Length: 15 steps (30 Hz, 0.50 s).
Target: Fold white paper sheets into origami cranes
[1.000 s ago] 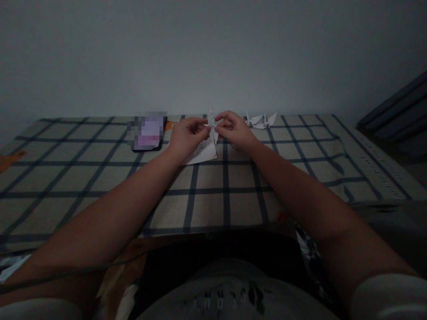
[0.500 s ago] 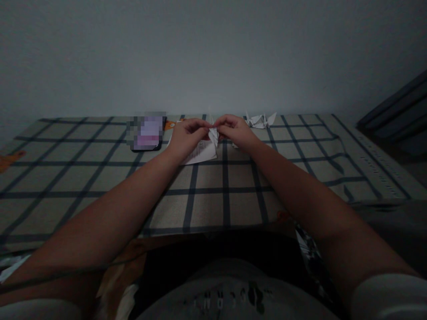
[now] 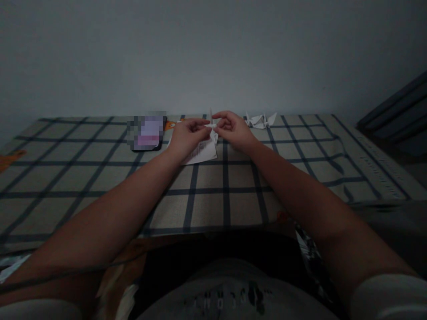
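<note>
A small white folded paper piece, with a thin point sticking up, is between my two hands over the table. My left hand has its thumb and index fingertips at the left side of this folded paper. From the right, my right hand pinches it with the thumb at its edge and the index finger raised beside the upright point. Fingers partly hide the folds. Under my left hand lies a flat sheet of printed paper. Finished-looking paper cranes rest just beyond my right hand.
A phone with a lit, partly pixelated screen lies to the left. The checked tablecloth covers the table up to the grey wall. Orange printed patches show on the cloth, and dark slats stand at the far right.
My fingers have loosened and spread a little, and my right index finger has lifted. The folded paper sits slightly differently, with its upright point showing more clearly.
</note>
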### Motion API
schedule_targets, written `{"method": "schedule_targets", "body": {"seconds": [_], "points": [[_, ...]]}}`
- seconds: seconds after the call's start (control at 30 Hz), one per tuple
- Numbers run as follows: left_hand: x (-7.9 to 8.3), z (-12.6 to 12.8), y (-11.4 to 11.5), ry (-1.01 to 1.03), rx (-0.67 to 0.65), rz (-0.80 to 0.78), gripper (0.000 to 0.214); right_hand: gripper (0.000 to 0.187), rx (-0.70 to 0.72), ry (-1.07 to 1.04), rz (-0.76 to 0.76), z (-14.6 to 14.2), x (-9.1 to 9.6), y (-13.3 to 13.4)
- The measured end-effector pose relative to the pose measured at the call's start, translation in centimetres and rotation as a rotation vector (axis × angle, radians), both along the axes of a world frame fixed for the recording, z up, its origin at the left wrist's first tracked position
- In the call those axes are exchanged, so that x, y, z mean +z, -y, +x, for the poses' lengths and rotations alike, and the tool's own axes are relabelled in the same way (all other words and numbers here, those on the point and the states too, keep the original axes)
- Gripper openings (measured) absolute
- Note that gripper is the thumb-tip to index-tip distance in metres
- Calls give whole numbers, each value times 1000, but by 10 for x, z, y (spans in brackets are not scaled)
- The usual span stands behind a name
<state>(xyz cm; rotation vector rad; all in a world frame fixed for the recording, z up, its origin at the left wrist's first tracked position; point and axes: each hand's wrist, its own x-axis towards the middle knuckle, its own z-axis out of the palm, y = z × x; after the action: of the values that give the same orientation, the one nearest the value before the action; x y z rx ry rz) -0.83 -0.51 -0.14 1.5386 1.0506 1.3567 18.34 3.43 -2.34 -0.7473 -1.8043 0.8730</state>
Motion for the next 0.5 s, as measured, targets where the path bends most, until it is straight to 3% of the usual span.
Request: {"method": "schedule_targets", "body": {"seconds": [0.1,0.27,0.5], "points": [[0,0,1,11,16,-35,28,40,-57,1,19,0,1,2],[-2,-1,-1,18,22,-10,34,22,-158,14,-11,-1,6,7],[-4,-1,-1,-32,44,-15,35,22,-142,104,76,-1,19,21]]}}
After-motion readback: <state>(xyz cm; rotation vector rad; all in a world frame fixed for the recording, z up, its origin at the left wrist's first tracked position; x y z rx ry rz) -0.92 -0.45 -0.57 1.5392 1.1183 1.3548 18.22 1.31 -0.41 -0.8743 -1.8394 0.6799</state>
